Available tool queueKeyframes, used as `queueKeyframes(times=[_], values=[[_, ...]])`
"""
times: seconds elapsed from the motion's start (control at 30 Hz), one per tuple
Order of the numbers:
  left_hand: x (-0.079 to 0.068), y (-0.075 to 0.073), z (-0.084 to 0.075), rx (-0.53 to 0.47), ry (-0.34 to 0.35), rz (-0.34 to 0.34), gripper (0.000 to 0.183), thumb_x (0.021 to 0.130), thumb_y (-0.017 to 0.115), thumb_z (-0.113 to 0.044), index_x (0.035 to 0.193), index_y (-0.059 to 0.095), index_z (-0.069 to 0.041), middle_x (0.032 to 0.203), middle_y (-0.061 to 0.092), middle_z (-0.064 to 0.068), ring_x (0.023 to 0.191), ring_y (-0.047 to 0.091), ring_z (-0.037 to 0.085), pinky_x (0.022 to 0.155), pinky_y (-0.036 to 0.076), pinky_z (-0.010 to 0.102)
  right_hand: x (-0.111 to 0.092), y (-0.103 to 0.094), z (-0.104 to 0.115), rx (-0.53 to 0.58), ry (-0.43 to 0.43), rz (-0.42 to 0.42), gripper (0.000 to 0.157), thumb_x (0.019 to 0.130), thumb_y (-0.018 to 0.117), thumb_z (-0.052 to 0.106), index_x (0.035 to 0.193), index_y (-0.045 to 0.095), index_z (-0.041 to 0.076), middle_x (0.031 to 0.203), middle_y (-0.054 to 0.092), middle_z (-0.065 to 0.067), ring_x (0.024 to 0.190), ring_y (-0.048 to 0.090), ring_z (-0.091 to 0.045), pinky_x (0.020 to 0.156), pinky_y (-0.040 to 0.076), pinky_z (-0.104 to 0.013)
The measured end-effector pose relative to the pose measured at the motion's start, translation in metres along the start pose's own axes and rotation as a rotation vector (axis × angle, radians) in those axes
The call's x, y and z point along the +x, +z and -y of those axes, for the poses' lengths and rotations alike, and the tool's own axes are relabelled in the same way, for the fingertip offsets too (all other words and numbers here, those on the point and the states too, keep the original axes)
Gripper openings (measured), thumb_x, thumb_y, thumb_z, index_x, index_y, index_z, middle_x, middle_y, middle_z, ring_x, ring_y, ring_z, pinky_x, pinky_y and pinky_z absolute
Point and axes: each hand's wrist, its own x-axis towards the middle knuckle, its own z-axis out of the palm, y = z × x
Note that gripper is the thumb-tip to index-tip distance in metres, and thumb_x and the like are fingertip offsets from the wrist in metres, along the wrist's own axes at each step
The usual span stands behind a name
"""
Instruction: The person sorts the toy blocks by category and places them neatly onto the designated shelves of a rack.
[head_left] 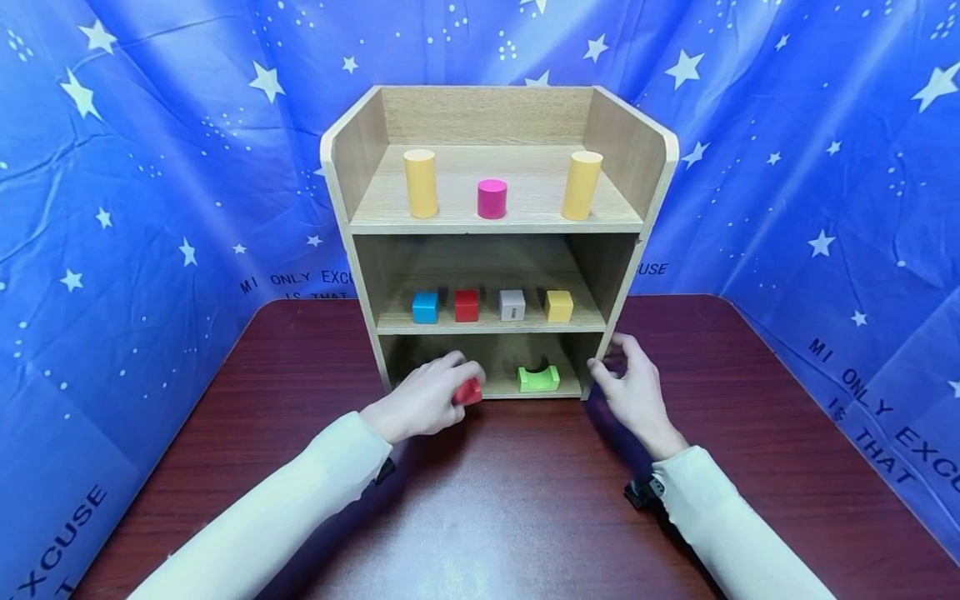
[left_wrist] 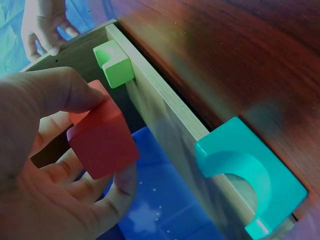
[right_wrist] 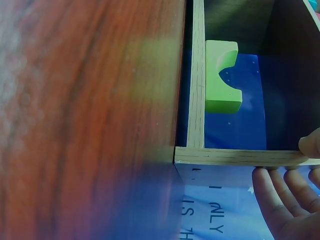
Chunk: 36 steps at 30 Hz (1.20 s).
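Note:
A small wooden shelf unit (head_left: 480,227) with three levels stands on the table. At the bottom level, my left hand (head_left: 423,400) pinches a red block (left_wrist: 105,142) between thumb and fingers, just in front of the shelf. A teal arch block (left_wrist: 255,175) sits by the front edge of that level; in the head view the left hand hides it. To the right on the same level is a green arch block (head_left: 538,379). My right hand (head_left: 633,396) holds the unit's right side panel, thumb at the front edge and fingers along the outer face.
Blue, red, grey and yellow cubes (head_left: 558,307) line the middle level. Up top, a magenta cylinder (head_left: 492,199) stands between two tall yellow cylinders (head_left: 422,185). Dark red wooden table (head_left: 495,517) lies in front; a blue starry cloth (head_left: 187,167) hangs behind and at the sides.

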Motion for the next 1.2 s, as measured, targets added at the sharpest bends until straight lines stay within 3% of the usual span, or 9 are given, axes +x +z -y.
queueKeyframes(times=[0.27,0.6,0.9,1.03,1.13,1.2], values=[[0.015,0.006,0.001,0.026,0.042,0.068,0.047,0.070,0.072,-0.008,0.113,0.059,-0.021,0.098,0.051,-0.004,0.082,0.055,0.017,0.068,0.047,0.034,0.000,0.000,0.001,0.006,0.007,0.006,0.036,0.083,0.069,0.005,0.117,0.055,0.000,0.098,0.065,-0.012,0.086,0.064,-0.022,0.066,0.050,-0.016],[0.030,0.012,0.005,-0.004,0.047,0.129,0.047,0.072,0.070,-0.009,0.115,0.059,-0.022,0.102,0.052,-0.004,0.084,0.056,0.017,0.075,0.047,0.034,0.000,0.000,0.002,0.002,0.010,0.009,0.037,0.083,0.069,0.005,0.117,0.055,-0.001,0.098,0.065,-0.012,0.086,0.064,-0.022,0.066,0.049,-0.013],[0.042,0.017,0.005,0.019,0.058,0.159,0.043,0.072,0.068,-0.005,0.111,0.059,-0.022,0.095,0.053,-0.004,0.104,0.059,0.023,0.074,0.050,0.036,-0.001,0.000,0.001,-0.007,0.009,0.001,0.035,0.083,0.069,0.005,0.115,0.055,0.001,0.097,0.065,-0.011,0.085,0.064,-0.021,0.067,0.051,-0.019],[0.047,0.020,0.006,0.015,0.056,0.164,0.042,0.072,0.069,-0.004,0.110,0.060,-0.021,0.093,0.052,-0.005,0.095,0.060,0.020,0.070,0.049,0.032,0.000,0.000,0.000,-0.016,-0.001,-0.002,0.035,0.083,0.069,0.005,0.115,0.055,0.001,0.097,0.065,-0.011,0.085,0.064,-0.021,0.067,0.051,-0.021],[0.050,0.022,0.007,0.016,0.058,0.170,0.042,0.072,0.068,-0.003,0.109,0.061,-0.020,0.096,0.051,-0.005,0.074,0.056,0.014,0.064,0.046,0.028,0.000,0.000,0.000,-0.019,-0.003,-0.003,0.035,0.082,0.070,0.005,0.115,0.055,0.001,0.097,0.065,-0.011,0.086,0.064,-0.021,0.067,0.051,-0.021],[0.052,0.024,0.007,0.021,0.059,0.174,0.040,0.072,0.068,-0.003,0.108,0.062,-0.021,0.096,0.051,-0.006,0.073,0.054,0.012,0.063,0.045,0.027,0.000,0.000,0.000,-0.020,-0.001,-0.002,0.036,0.083,0.070,0.005,0.115,0.055,0.001,0.097,0.065,-0.011,0.085,0.064,-0.021,0.067,0.051,-0.021]])
